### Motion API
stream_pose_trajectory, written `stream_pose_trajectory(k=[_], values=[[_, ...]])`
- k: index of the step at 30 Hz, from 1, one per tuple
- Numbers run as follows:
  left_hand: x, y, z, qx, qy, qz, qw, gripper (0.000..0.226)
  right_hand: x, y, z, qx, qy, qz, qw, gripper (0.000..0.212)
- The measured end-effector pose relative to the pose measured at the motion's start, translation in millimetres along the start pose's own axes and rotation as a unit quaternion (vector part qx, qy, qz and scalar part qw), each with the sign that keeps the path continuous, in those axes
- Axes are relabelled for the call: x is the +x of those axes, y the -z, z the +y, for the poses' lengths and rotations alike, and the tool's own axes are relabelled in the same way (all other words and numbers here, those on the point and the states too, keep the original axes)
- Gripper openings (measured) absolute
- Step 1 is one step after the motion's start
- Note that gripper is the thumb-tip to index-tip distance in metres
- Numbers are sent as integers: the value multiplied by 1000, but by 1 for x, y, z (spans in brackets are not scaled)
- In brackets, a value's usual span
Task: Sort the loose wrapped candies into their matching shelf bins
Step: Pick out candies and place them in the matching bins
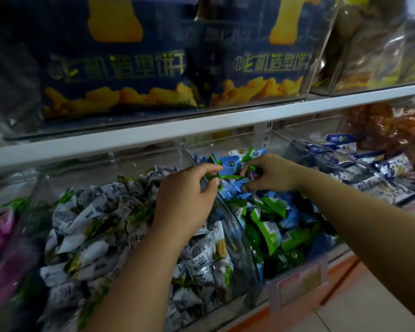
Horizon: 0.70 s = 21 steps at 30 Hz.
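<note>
Green plastic-wrapped candy: ends pinched by my left hand and right hand, above clear plastic bin. Step, judged: matching. Next: release among like green wrappers.

Top shelf first: two dark blue biscuit packs, and the lettering comes through. The left pack reads 飞机造型饼干 in pale characters, and the right pack carries the same line. Down below, the white-and-grey wrappers show bold black Chinese characters, but they are too smeared to read with any certainty. The price tag on the front of the green-and-blue bin has red print, all blur. On the green wrapped candy, nothing is legible.
</note>
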<state>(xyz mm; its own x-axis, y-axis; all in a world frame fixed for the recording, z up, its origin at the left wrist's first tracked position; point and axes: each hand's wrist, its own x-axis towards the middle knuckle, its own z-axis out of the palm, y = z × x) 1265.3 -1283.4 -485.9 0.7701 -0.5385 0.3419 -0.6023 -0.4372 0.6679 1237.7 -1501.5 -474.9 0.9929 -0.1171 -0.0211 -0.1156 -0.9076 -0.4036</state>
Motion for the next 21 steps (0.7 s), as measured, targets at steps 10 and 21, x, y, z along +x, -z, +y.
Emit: stream_pose_trajectory(k=[10,21], values=[[-6,3,2,-12,-3,-18,1000,25,-51,34,27,-5,-67,54,996,24],[-4,2,-3,-22,0,-19,1000,27,-60,46,5,-142,-46,78,986,50]])
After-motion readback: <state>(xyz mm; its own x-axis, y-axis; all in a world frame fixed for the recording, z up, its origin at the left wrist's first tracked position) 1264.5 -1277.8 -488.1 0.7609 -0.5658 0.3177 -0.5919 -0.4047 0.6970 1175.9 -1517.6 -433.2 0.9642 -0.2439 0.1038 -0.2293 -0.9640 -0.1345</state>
